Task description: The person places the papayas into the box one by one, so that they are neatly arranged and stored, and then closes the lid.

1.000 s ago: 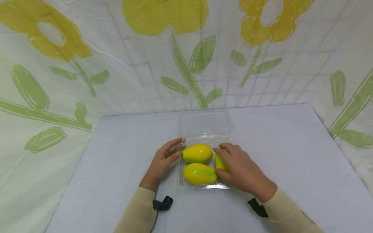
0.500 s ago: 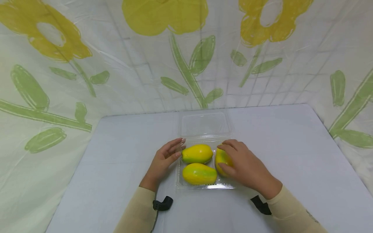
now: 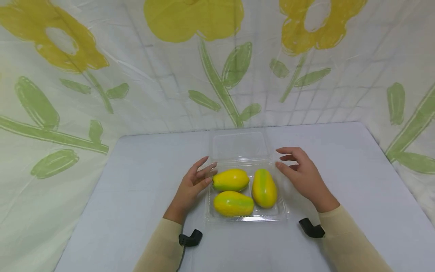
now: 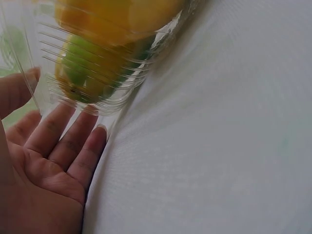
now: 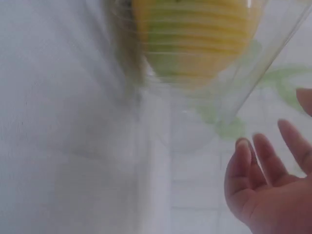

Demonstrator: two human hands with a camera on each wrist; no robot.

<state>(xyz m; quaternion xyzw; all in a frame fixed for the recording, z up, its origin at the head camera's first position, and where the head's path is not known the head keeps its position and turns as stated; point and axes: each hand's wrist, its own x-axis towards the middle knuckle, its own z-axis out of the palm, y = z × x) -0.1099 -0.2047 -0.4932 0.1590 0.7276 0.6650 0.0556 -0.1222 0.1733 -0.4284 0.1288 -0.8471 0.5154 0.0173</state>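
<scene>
Three yellow-green papayas lie in a clear plastic clamshell box (image 3: 244, 218), its lid (image 3: 239, 145) folded back flat on the table. Two of them, the upper-left papaya (image 3: 232, 179) and the lower-left papaya (image 3: 234, 204), lie sideways. On the right, the third papaya (image 3: 264, 189) points away from me. My left hand (image 3: 192, 189) is at the box's left side, its relaxed fingertips right at the ribbed wall in the left wrist view. Beside the box's back right corner, my right hand (image 3: 304, 175) holds nothing, its fingers loosely bent and apart from the fruit.
A white cloth covers the table (image 3: 153, 170). Behind it hangs a white curtain (image 3: 163, 94) printed with yellow flowers and green leaves. Each wrist wears a black camera mount, such as the left mount (image 3: 191, 238).
My right hand has let go of the right papaya and moved back and to the right, off the box. That papaya now lies fully in view. My left hand has hardly moved.
</scene>
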